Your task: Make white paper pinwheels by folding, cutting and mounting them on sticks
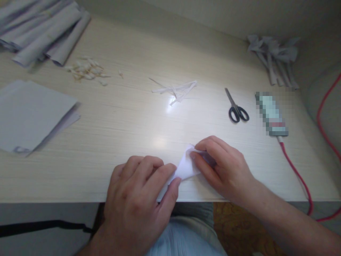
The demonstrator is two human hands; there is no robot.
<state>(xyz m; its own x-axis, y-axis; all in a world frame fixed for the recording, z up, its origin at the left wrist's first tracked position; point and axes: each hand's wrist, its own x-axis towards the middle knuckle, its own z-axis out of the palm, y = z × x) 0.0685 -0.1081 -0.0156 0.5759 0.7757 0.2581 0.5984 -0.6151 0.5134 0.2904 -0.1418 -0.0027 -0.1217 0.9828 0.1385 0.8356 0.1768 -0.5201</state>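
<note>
A small piece of folded white paper (185,165) lies at the front edge of the table, between my two hands. My left hand (140,190) pinches its lower left end between thumb and index finger. With thumb and fingers closed, my right hand (223,165) grips its upper right part. The ends under my fingers are hidden, so I cannot tell the whole fold. Beyond the hands lie thin white paper strips (183,90) and scissors (236,108) with black handles, closed.
A stack of white paper sheets (34,113) lies at left, with rolled paper tubes (50,35) behind it. Near them is a pile of cotton swabs (86,69). At right are a blurred phone (271,113) on a red cable (295,172) and twisted paper pieces (275,58).
</note>
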